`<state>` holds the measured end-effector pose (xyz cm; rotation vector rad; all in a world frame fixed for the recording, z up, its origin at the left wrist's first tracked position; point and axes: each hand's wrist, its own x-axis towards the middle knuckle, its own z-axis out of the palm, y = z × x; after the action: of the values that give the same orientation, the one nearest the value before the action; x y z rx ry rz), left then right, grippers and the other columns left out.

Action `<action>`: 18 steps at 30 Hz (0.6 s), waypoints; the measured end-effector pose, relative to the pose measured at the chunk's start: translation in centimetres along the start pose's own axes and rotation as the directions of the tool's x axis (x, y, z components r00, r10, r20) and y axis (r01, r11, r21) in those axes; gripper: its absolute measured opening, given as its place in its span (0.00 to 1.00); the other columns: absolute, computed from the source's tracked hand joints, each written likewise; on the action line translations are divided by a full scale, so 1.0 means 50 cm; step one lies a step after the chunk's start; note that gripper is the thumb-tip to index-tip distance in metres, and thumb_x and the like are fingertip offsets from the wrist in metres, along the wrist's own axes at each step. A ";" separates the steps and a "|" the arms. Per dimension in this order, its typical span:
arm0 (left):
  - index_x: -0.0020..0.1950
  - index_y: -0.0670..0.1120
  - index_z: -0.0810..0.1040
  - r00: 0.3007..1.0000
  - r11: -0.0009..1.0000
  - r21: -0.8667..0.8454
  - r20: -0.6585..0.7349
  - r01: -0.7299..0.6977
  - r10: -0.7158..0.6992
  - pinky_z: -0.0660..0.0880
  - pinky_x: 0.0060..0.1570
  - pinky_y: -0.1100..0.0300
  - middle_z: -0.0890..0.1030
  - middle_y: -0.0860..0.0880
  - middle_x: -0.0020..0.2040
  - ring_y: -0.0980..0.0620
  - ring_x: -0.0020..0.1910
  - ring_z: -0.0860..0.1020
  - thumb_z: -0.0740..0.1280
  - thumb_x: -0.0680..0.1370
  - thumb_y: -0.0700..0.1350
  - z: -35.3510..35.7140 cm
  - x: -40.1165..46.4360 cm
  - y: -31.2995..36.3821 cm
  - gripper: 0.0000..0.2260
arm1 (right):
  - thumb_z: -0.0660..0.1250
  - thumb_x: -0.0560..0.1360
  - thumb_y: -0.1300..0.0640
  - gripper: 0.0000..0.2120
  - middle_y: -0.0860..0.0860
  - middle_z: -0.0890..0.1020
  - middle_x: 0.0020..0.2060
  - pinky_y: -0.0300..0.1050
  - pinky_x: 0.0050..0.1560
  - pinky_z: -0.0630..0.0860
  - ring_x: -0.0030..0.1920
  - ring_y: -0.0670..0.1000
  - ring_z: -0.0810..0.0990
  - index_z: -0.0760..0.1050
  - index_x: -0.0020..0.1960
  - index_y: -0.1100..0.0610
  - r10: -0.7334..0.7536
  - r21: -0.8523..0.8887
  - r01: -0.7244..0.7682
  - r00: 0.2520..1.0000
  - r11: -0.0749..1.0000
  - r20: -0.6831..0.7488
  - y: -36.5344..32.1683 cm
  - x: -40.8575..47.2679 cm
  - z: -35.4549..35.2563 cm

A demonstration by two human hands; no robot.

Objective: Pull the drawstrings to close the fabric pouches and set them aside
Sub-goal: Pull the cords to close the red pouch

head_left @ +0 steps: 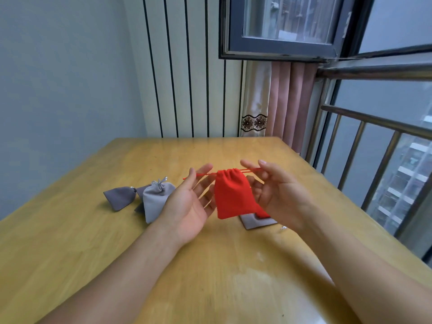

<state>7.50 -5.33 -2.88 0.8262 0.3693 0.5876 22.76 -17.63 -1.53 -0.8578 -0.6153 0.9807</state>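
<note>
A red fabric pouch [231, 197] hangs in the air over the wooden table [93, 242], its mouth gathered shut. Its red drawstrings [203, 174] stretch out sideways to both hands. My left hand [189, 206] is palm up on the pouch's left, with the string pinched between thumb and fingers. My right hand [278, 195] pinches the strings on the right side. Left of my hands lie closed pouches: a light grey pouch [155, 202] and a dark grey pouch [119, 198], with another dark one [142, 190] partly hidden behind.
Under the hanging pouch a flat grey pouch [256, 223] lies on the table with another red pouch [263, 214] on it, both partly hidden. A small silver string end [283, 228] lies beside them. A metal railing [374, 141] and window stand at right.
</note>
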 end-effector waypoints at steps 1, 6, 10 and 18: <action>0.49 0.51 0.83 1.000 0.999 -0.048 0.005 0.009 -0.009 0.69 0.50 0.56 0.83 0.50 0.52 0.51 0.47 0.75 0.58 0.81 0.57 0.002 -0.001 -0.001 0.17 | 0.66 0.75 0.55 0.06 0.52 0.84 0.46 0.37 0.32 0.70 0.34 0.46 0.76 0.70 0.44 0.55 0.004 0.092 -0.004 1.000 0.996 0.007 0.003 -0.004 0.008; 0.35 0.47 0.68 0.987 0.988 -0.109 -0.127 -0.111 0.097 0.65 0.30 0.64 0.77 0.49 0.33 0.54 0.30 0.70 0.56 0.83 0.53 0.012 0.002 0.021 0.19 | 0.61 0.81 0.58 0.14 0.49 0.69 0.28 0.36 0.28 0.57 0.26 0.45 0.62 0.64 0.38 0.55 -0.036 0.019 0.037 0.999 0.999 -0.028 -0.008 0.003 0.016; 0.35 0.47 0.66 0.977 0.979 -0.068 -0.110 -0.193 0.184 0.66 0.27 0.65 0.69 0.50 0.27 0.54 0.26 0.66 0.55 0.83 0.53 0.021 0.006 0.018 0.19 | 0.61 0.82 0.56 0.16 0.49 0.66 0.27 0.37 0.27 0.57 0.26 0.45 0.61 0.62 0.37 0.54 -0.087 -0.060 0.084 0.995 0.995 -0.039 -0.007 0.007 0.012; 0.60 0.40 0.77 0.956 0.946 0.185 0.172 -0.268 0.237 0.76 0.51 0.65 0.83 0.49 0.44 0.58 0.42 0.77 0.61 0.80 0.34 0.016 -0.013 0.013 0.11 | 0.67 0.76 0.59 0.03 0.54 0.79 0.39 0.35 0.34 0.74 0.35 0.46 0.76 0.78 0.47 0.59 -0.027 -0.138 0.043 0.993 0.990 0.115 0.002 -0.014 0.020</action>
<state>7.18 -5.84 -1.85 1.1211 0.1903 0.7302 21.62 -17.91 -1.15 -0.9167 -0.8011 0.9669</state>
